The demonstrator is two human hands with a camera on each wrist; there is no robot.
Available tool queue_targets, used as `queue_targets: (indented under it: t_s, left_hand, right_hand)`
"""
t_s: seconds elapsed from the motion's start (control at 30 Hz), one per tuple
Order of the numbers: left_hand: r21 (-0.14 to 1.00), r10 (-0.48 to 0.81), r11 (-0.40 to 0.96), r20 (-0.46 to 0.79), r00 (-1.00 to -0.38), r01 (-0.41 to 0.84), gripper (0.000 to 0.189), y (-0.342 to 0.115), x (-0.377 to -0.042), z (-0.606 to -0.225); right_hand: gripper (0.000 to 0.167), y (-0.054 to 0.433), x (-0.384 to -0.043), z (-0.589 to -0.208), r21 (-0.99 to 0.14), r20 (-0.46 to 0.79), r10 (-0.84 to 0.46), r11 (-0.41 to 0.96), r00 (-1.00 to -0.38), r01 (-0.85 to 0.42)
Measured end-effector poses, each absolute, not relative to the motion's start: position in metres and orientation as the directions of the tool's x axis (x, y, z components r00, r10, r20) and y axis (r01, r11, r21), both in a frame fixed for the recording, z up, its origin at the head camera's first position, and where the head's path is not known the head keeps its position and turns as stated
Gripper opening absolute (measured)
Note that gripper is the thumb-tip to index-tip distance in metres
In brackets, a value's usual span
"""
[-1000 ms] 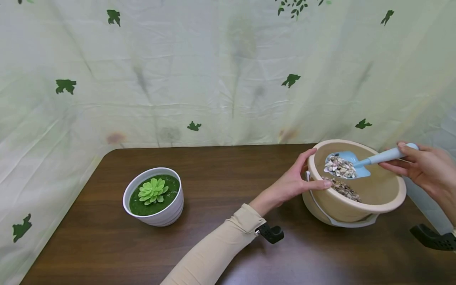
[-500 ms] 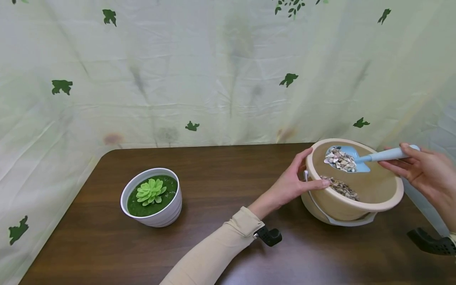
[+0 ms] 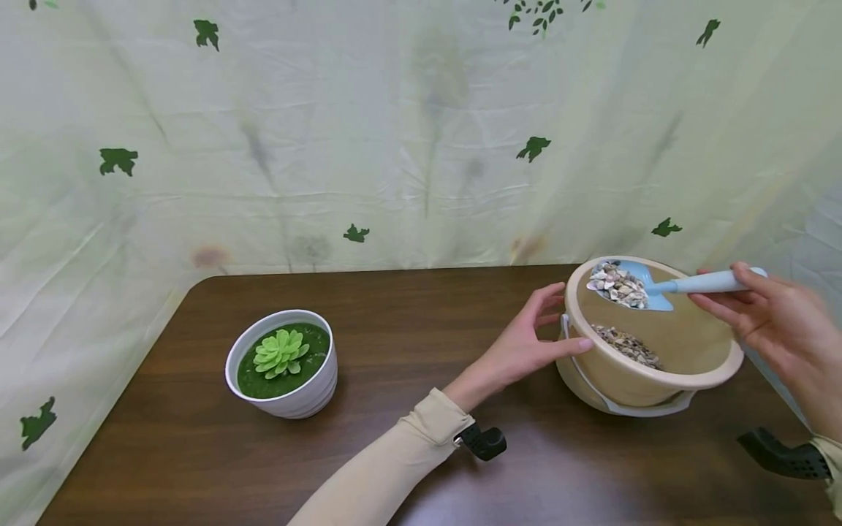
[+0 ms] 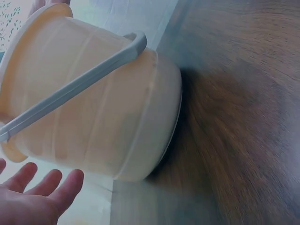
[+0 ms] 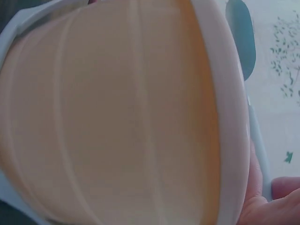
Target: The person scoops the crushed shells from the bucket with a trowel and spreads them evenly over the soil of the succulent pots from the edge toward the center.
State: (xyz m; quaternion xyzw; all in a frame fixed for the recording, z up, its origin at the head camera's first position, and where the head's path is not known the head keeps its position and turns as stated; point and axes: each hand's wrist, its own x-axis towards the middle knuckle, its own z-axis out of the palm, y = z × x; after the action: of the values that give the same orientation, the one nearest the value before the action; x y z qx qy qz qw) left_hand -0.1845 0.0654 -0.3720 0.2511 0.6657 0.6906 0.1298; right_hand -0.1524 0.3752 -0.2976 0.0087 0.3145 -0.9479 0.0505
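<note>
A beige bucket [image 3: 647, 394] stands on the table at the right in the head view, with crushed shells or gravel [image 3: 628, 347] inside. My right hand [image 3: 783, 321] grips the handle of a light blue hand shovel [image 3: 697, 283]. Its blade is heaped with pale shell-like bits [image 3: 618, 285] and hovers over the bucket's opening. Just left of the bucket is my left hand [image 3: 520, 343], fingers spread and holding nothing. The left wrist view shows its fingers [image 4: 51, 180] apart from the bucket wall. In the right wrist view the bucket [image 5: 117, 117] hides most of the shovel.
A white pot [image 3: 309, 391] with a green succulent [image 3: 281, 353] stands on the left of the brown wooden table [image 3: 421, 314]. A pale leaf-print curtain [image 3: 395, 146] hangs behind the table. The bucket's grey handle [image 4: 70, 91] is lowered against its side.
My left hand has let go of the bucket's rim and moved slightly left. The loaded shovel has risen a little and shifted slightly left within the bucket's outline.
</note>
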Motion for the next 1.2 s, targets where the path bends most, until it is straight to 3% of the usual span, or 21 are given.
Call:
queue_targets:
  t_s: [0.33, 0.6, 0.97, 1.2]
  left_hand:
    - [0.984, 0.479, -0.049, 0.175, -0.86, 0.173, 0.073, 0.034, -0.175, -0.375]
    - [0.969, 0.501, -0.006, 0.217, -0.838, 0.248, 0.069, 0.013, -0.163, -0.376]
    - [0.93, 0.576, 0.082, 0.249, -0.778, 0.358, 0.071, -0.016, -0.141, -0.376]
    - [0.916, 0.584, 0.126, 0.241, -0.775, 0.38, 0.072, -0.039, -0.127, -0.381]
  right_hand:
    - [0.022, 0.356, -0.156, -0.295, -0.588, 0.013, -0.12, -0.804, -0.993, 0.089]
    - [0.015, 0.338, -0.155, -0.295, -0.588, 0.02, -0.061, -0.808, -0.998, 0.038]
    - [0.015, 0.312, -0.155, -0.297, -0.522, 0.043, -0.091, -0.851, -0.995, 0.055]
    - [0.012, 0.295, -0.153, -0.296, -0.562, 0.024, -0.056, -0.826, -0.998, 0.032]
